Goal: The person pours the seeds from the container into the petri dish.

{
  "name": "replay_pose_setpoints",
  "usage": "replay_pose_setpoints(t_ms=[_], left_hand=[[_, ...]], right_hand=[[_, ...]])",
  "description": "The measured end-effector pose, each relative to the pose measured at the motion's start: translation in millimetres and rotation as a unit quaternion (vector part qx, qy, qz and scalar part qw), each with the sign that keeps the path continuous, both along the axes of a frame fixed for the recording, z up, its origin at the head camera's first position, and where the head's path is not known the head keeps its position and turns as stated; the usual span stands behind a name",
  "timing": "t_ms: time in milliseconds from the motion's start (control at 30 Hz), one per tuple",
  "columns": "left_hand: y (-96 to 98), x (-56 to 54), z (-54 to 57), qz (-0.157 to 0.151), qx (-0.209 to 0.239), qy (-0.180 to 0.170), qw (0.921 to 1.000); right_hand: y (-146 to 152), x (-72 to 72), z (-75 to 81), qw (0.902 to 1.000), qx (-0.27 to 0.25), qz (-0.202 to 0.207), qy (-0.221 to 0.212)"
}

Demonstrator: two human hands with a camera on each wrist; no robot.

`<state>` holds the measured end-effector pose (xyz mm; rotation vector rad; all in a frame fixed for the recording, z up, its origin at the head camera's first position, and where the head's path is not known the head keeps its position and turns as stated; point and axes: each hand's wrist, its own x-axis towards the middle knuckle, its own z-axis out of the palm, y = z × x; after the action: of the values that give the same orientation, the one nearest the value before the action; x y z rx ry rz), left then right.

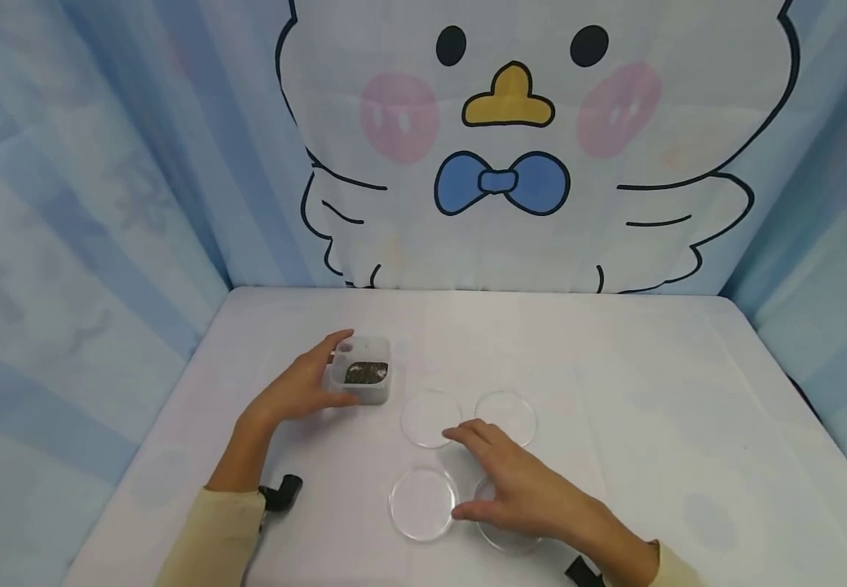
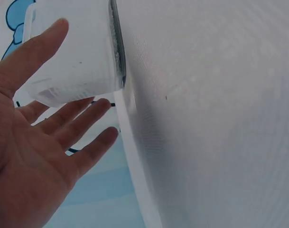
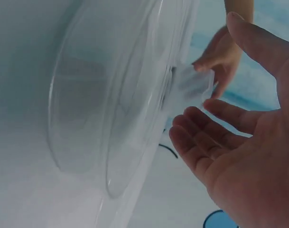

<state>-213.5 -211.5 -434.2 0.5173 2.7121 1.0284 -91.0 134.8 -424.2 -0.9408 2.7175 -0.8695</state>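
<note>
Fingers and thumb of the left hand (image 1: 297,391) are spread wide around a small translucent box (image 1: 372,395), thumb along its near side and fingers by its far left corner; whether the skin presses on the plastic I cannot tell. Fingers of the right hand (image 1: 514,481) are also parted widely from the thumb, holding nothing, above the nearer dishes.

Boxy, smooth and frosted, with rounded corners, the container stands on the table just beyond and to the left of the dishes. A dark, speckled, rough-looking patch (image 1: 366,372) shows in its near part, and the left wrist view shows a dark strip along its base.

Four clear, shallow, round dishes with thin glossy rims lie in two rows: a far left dish (image 1: 426,417), a far right dish (image 1: 511,412), a near left dish (image 1: 423,505) and a near right dish (image 1: 505,541), the last partly hidden by the right hand.

Cream sleeves (image 1: 210,534) cover both forearms, a black fitting (image 1: 284,493) at the left cuff. Pale, matte cloth covers the table (image 1: 636,408). Behind hangs a printed fabric backdrop (image 1: 504,253) with a yellow beak, pink cheeks and blue bow tie, flanked by blue-and-white curtains (image 1: 100,244).
</note>
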Motion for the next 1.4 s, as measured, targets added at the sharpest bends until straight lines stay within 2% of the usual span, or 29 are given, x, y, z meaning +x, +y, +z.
replay_pose_setpoints(t_ms=[167,300,533,767,1033,1400], left_hand=[[0.3,-3.2,2.9,0.002,0.005,-0.006,1.0000],[0.7,-2.9,5.9,0.002,0.015,-0.015,0.9998],[1.0,2.7,14.0,-0.042,0.032,-0.003,0.9986],[-0.2,7.2,23.6,-0.076,0.046,0.005,0.9961],[2.5,17.2,34.9,-0.097,0.036,0.012,0.9946],[17.2,37.4,53.0,-0.117,0.007,0.040,0.9923]], right_hand=[[-18,4.2,-3.4,0.9991,0.022,0.036,0.001],[-25,4.1,-6.4,0.9982,0.043,0.041,0.010],[-29,1.7,-8.8,0.9968,0.069,0.034,-0.024],[-29,-1.9,-9.9,0.9981,0.054,0.026,-0.017],[-28,-4.7,-12.8,0.9989,0.039,0.027,0.000],[-31,-6.0,-15.5,0.9992,0.021,0.033,-0.007]])
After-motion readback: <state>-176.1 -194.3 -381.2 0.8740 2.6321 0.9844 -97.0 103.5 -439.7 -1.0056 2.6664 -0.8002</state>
